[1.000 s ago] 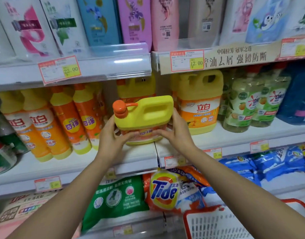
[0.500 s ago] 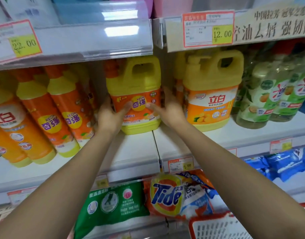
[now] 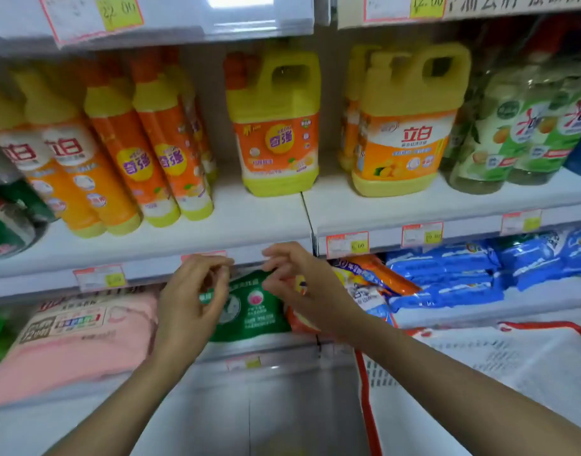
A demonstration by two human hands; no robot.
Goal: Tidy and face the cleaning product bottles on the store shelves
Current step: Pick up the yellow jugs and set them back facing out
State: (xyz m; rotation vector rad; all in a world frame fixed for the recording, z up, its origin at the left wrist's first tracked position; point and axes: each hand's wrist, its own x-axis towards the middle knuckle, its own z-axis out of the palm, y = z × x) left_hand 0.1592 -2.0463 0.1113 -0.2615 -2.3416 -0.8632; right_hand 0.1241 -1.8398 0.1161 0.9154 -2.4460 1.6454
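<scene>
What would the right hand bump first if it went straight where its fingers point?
Probably the left hand, which faces the right hand across a small gap; depth is unclear, so maybe the green plastic pouch behind.

1. Left hand [image 3: 190, 301] is raised, fingers loosely curled, holding nothing.
2. Right hand [image 3: 299, 284] hovers beside it, fingers also loosely curled and empty.
3. Both forearms are bare, converging upward.

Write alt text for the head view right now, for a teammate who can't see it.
The left hand and right hand hover empty, fingers loosely curled, in front of the shelf edge, below a yellow handled jug standing upright with its label outward. To its left stand slim orange bottles, to its right a second yellow jug.
</scene>
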